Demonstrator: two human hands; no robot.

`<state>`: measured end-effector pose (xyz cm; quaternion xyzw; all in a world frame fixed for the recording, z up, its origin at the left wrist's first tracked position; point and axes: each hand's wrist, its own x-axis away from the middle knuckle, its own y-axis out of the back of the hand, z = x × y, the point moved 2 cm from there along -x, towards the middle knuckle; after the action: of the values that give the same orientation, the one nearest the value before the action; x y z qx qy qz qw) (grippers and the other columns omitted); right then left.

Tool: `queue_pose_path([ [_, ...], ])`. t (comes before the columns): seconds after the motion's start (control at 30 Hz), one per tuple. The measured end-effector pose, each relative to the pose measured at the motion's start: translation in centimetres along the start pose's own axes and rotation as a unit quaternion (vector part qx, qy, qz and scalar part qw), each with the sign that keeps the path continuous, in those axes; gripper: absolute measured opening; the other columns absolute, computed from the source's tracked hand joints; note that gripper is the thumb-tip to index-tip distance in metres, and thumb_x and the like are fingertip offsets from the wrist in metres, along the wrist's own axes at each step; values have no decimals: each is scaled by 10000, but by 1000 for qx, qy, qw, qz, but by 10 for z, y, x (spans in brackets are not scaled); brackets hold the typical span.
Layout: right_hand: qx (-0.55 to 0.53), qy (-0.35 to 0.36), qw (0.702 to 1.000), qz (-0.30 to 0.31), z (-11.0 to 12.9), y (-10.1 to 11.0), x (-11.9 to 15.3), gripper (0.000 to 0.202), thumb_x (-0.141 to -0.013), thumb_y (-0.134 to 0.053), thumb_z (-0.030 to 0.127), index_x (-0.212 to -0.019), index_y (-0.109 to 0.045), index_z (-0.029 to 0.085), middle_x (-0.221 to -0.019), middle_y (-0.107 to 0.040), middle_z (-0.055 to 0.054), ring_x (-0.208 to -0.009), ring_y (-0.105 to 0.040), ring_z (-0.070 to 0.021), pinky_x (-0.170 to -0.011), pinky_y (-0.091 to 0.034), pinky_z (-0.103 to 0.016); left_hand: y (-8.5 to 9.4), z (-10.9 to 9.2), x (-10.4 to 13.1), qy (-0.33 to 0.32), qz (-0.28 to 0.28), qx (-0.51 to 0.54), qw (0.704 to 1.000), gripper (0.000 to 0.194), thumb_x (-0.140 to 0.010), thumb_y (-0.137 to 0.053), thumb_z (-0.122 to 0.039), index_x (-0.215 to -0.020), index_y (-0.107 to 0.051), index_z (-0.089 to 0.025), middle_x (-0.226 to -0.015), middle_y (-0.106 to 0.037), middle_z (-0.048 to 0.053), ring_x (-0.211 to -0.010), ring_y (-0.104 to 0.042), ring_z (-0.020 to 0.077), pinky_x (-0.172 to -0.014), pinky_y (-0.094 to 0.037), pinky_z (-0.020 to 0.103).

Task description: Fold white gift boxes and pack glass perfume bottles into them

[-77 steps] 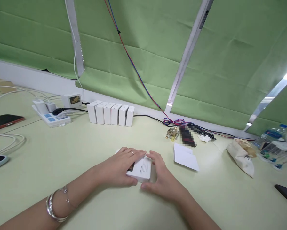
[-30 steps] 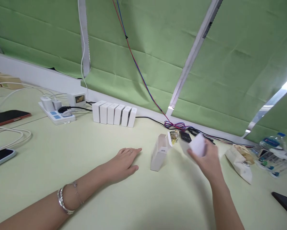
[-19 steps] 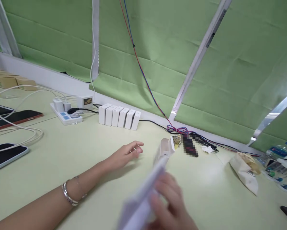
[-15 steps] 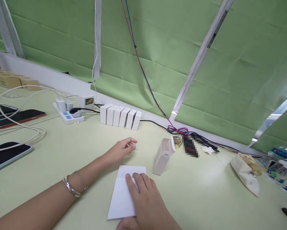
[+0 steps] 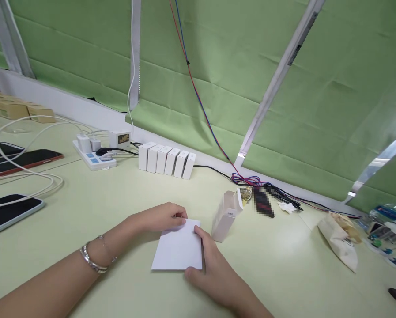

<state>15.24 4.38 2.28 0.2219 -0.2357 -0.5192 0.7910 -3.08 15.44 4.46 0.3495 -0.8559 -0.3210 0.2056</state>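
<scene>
A folded sheet of white paper lies on the table between my hands. At its far left corner my left hand pinches the edge, thumb on top and curled fingers behind. My right hand grips the right side, with the thumb at the near corner and the index finger near the far corner; its other fingers are hidden. Just beyond my right hand stands a small white box, upright with its top flap open.
Several small white boxes stand in a row at the back, beside a power strip with chargers. Phones and white cables lie left. Bundled wires, a cloth pouch and a plastic bottle are right.
My left hand has moved down onto the paper's far edge. My right hand has slid from the paper's top to its right side. The paper now looks shorter, its far crease gone from view.
</scene>
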Motion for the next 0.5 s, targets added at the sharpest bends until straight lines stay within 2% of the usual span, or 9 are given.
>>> queue_pose_path([
  [0.1, -21, 3, 999, -34, -5, 1, -3, 819, -729, -614, 282, -1424, -194, 179, -1455, -280, -97, -1327, -284, -244, -1086, -283, -401, -2, -4, 0, -16, -8, -24, 1000, 247, -816, -447, -362, -834, -637, -206, -837, -645, 25, -747, -582, 194, -595, -390, 256],
  [0.23, -51, -3, 997, -65, -12, -1, -6, 830, -721, -632, 273, -1421, -193, 198, -1420, -315, -106, -1289, -345, -245, -1062, -314, -402, -3, -7, -1, -23, -24, -39, 999, 235, -806, -440, -334, -816, -636, -205, -834, -652, 23, -746, -586, 189, -595, -393, 257],
  [0.43, -3, 50, 999, -14, -8, 3, -6, 965, -605, -745, 292, -1417, -226, 251, -1420, -294, -76, -1324, -248, -258, -1075, -274, -419, -7, -10, -1, -33, -23, -37, 998, 226, -796, -455, -295, -795, -664, -210, -802, -659, 19, -709, -583, 185, -595, -394, 261],
  [0.5, 20, 72, 997, 14, -5, 5, -6, 978, -608, -749, 312, -1428, -216, 279, -1423, -302, -61, -1327, -224, -267, -1070, -269, -435, -9, -11, -1, -47, -18, -31, 998, 216, -794, -461, -280, -788, -666, -211, -816, -667, 17, -723, -590, 186, -605, -401, 259],
])
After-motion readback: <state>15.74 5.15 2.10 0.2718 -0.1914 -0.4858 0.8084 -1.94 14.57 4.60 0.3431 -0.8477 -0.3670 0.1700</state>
